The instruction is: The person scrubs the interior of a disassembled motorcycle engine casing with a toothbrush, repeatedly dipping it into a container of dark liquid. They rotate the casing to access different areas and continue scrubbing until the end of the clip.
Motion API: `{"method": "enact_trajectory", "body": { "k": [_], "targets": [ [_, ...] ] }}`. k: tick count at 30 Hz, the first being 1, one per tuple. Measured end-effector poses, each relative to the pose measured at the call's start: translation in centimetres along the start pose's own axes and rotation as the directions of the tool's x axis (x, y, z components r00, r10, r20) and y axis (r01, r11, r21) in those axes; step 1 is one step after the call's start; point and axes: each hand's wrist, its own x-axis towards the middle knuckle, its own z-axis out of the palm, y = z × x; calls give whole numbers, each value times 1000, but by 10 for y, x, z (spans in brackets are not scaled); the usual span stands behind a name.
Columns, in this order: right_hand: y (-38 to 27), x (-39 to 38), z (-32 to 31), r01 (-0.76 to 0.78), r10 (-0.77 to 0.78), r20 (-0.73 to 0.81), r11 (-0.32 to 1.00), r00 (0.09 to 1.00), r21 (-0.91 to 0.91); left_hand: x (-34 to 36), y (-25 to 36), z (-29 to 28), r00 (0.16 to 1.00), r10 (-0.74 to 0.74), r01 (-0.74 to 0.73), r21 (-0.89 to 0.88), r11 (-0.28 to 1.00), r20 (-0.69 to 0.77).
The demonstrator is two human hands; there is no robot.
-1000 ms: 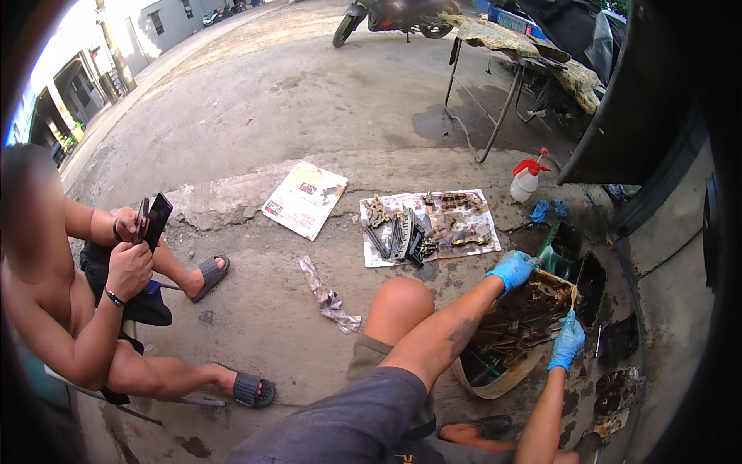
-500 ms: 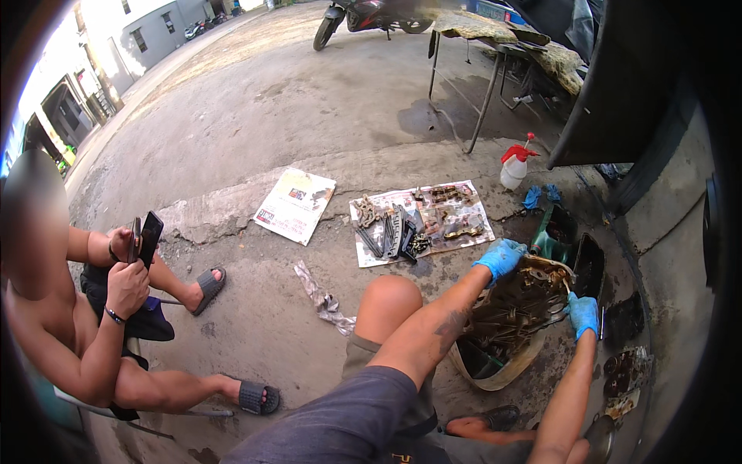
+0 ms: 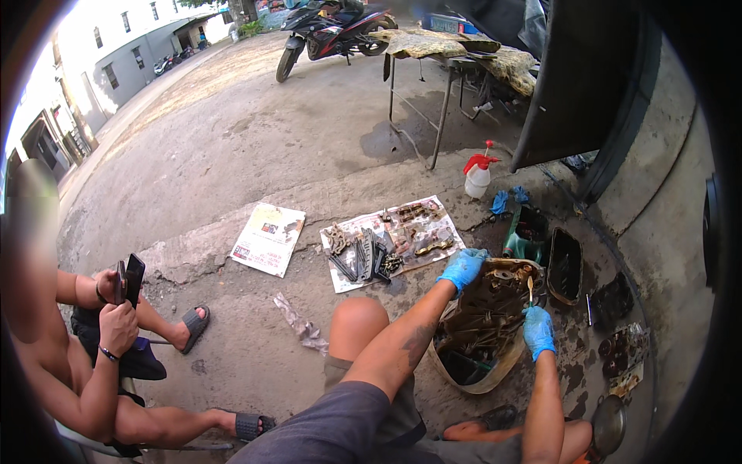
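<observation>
My left hand (image 3: pixel 462 270), in a blue glove, has its fingers closed on the left end of an oily metal engine part (image 3: pixel 508 272) at the far side of a cut-open plastic tub (image 3: pixel 495 379). My right hand (image 3: pixel 539 332), gloved too, is closed around a small brush (image 3: pixel 530 288) with a pale handle. The brush points away from me, its head against or just over the part's right side; contact cannot be made out. Inside the tub lie dark, greasy metal pieces, partly hidden in shadow.
Greasy engine parts and chains lie on a newspaper sheet (image 3: pixel 371 259). A red-and-white spray bottle (image 3: pixel 478 172), a green container (image 3: pixel 525 236) and a black bin (image 3: pixel 565 267) stand beyond the tub. At left, a seated person holds phones (image 3: pixel 130 280). A motorcycle (image 3: pixel 332 35) is parked beyond.
The view has shifted, so the scene sits further left. My right hand has come off the tub's right rim area, bringing the brush more over the engine part; my left hand keeps its place.
</observation>
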Motion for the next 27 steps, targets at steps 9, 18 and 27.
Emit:
{"method": "enact_trajectory", "body": {
  "k": [9, 18, 27],
  "targets": [
    [-63, 4, -17, -558, 481, 290, 646, 828, 521, -15, 9, -17, 942, -318, 333, -388, 860, 105],
    [-62, 21, -30, -559, 452, 338, 734, 826, 385, -15, 8, -17, 1000, -15, 15, -26, 1000, 10],
    [-49, 13, -10, -276, 291, 4, 901, 957, 335, -9, 16, -15, 985, -173, 173, -167, 971, 18]
  ]
}}
